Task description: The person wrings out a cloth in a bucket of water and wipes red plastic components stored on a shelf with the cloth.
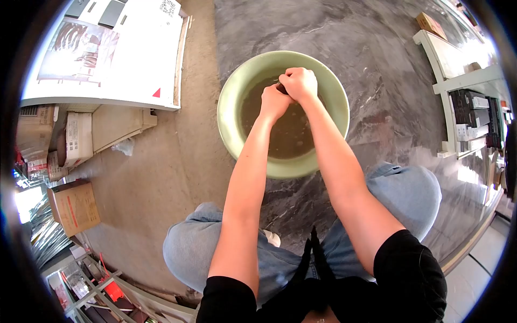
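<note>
The left hand (275, 102) and right hand (300, 84) are both clenched, meeting over a small dark item (281, 88) that they almost wholly hide; what it is, I cannot tell. It is above the far part of a pale green basin (228, 121) holding murky brown water (291, 137). The basin sits on dark marbled flooring (377, 70), beyond the person's bent, denim-clad knees. The forearms cross its near rim and cover part of the water. A white display table (145, 54) stands off to the left, with cardboard boxes (78, 207) below and nearer; white shelving (458, 83) lines the right.
</note>
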A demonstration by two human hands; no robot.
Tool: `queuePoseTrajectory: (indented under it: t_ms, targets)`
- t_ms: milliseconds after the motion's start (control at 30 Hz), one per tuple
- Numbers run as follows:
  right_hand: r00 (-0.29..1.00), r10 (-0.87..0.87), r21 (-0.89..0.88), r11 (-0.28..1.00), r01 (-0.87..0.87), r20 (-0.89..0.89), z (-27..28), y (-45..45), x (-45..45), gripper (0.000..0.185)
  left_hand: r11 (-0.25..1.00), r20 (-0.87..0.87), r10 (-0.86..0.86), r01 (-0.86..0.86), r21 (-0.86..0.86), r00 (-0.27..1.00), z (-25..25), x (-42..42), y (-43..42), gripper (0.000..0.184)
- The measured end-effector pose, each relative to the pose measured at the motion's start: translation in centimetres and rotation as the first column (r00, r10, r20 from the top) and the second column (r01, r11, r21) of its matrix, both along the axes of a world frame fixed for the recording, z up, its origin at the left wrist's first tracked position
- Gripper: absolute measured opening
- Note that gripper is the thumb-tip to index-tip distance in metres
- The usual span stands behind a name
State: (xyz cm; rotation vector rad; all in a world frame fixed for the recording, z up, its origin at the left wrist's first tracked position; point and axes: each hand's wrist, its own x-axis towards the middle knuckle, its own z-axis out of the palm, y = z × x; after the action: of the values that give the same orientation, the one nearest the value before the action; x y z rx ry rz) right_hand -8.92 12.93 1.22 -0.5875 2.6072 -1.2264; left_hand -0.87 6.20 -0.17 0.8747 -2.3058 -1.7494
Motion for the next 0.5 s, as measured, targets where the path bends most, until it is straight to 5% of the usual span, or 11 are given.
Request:
queuePoseTrajectory:
  t_ms: [67,167,500]
  targets:
    - [0.996,0.088,-0.124,0.988,-0.088,-0.003,-0.1,0.0,-0.8,0.019,0.932,0.104,-0.039,-0.001,0.362,0.994,1.5,-0.1,-0.4,0.014]
    - [0.967,0.248,-0.327,0.92,-0.217,0.054,0.6,0.6,-2.1,0.018,0.76,0.018,0.029,-0.033,0.649,0.999,2.4,-0.2,0.3,0.017]
    - [0.821,0.493,-0.676,0.712,-0.191,0.288,0.0,1.6,-2.3,0.019,0.573,-0.061,-0.165,0.146,0.807,0.984,3.1,0.7,-0.6,0.015]
